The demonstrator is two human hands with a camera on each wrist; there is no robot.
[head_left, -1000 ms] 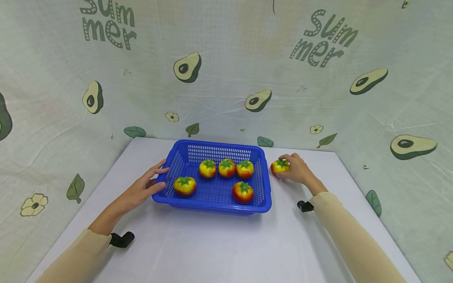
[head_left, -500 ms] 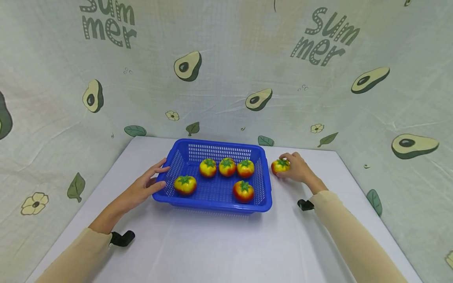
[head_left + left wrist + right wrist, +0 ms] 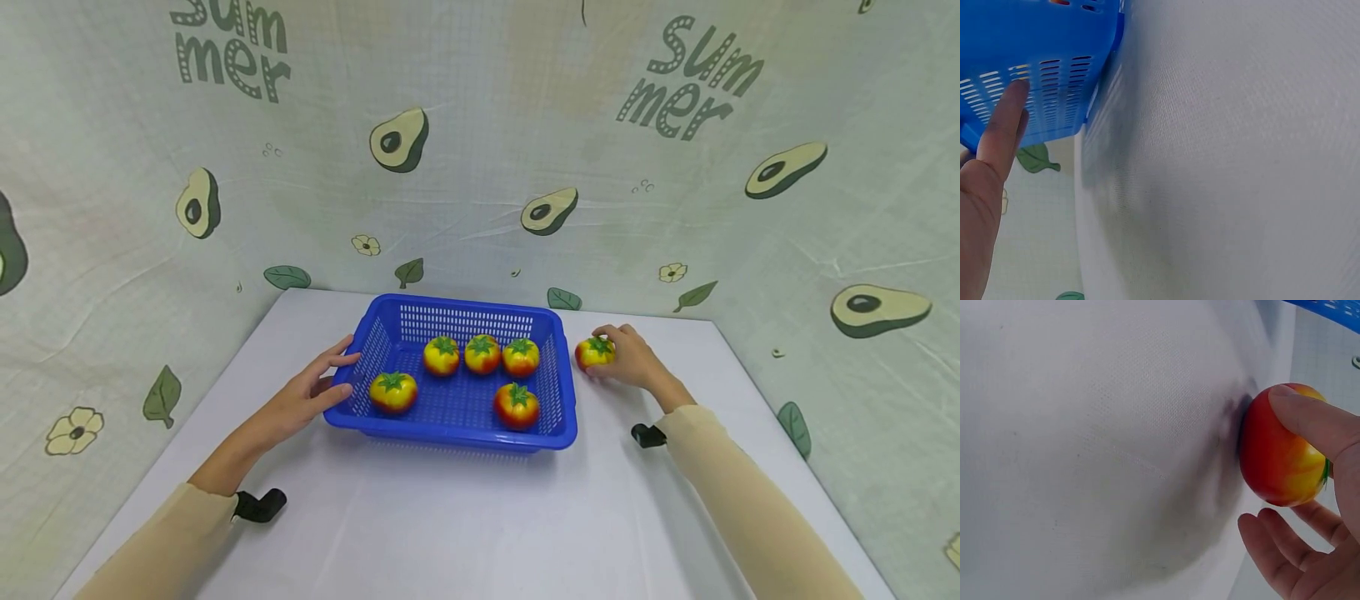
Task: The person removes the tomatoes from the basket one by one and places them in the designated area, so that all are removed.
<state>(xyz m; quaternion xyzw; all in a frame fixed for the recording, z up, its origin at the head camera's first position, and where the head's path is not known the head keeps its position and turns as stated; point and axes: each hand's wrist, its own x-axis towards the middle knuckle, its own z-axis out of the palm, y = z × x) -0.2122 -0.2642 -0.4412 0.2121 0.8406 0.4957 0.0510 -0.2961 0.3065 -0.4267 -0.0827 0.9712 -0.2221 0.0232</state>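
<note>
A blue plastic basket (image 3: 457, 435) with slotted walls stands on the white table. Several red-and-yellow tomatoes with green leafy tops lie inside, among them one tomato (image 3: 393, 392) at the front left and another (image 3: 517, 406) at the front right. My left hand (image 3: 303, 396) touches the basket's left side, fingers fairly straight; the left wrist view shows fingers (image 3: 1005, 122) against its slotted outer wall. Just outside the basket's right side, my right hand (image 3: 633, 358) holds a tomato (image 3: 1282, 447) between thumb and fingers, at or close to the tabletop; some fingers are spread away from it.
The white table (image 3: 450, 525) extends in front of the basket and to both sides. A pale cloth (image 3: 465, 142) printed with avocados and leaves hangs behind and beside it. Black wrist mounts (image 3: 259, 506) show at both sleeves.
The view has shifted very slightly. Both hands, the basket and the tomatoes otherwise keep their places, the right hand staying on its tomato.
</note>
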